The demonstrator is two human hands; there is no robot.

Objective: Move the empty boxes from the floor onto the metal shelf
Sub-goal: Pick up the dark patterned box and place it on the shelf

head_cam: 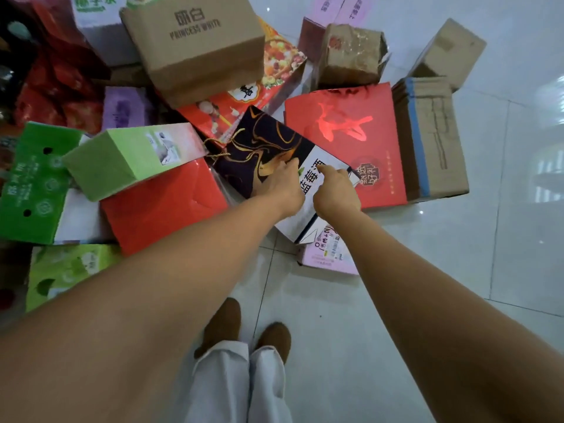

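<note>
A heap of empty boxes covers the white tiled floor. On top, in the middle, lies a dark navy and white gift box [268, 148] with gold swirls and a cord handle. My left hand [282, 186] rests on its dark face, fingers stretched forward. My right hand [334, 190] touches its white panel with the index finger out and the other fingers curled. Neither hand has a clear grip on the box. The metal shelf is out of view.
Around it lie a flat red box [351, 123], a red box [164, 206], green boxes [128, 160], a large brown carton [195, 47], brown cartons [433, 138] at right and a pink box [326, 254]. My feet [244, 328] stand on bare tiles [457, 270].
</note>
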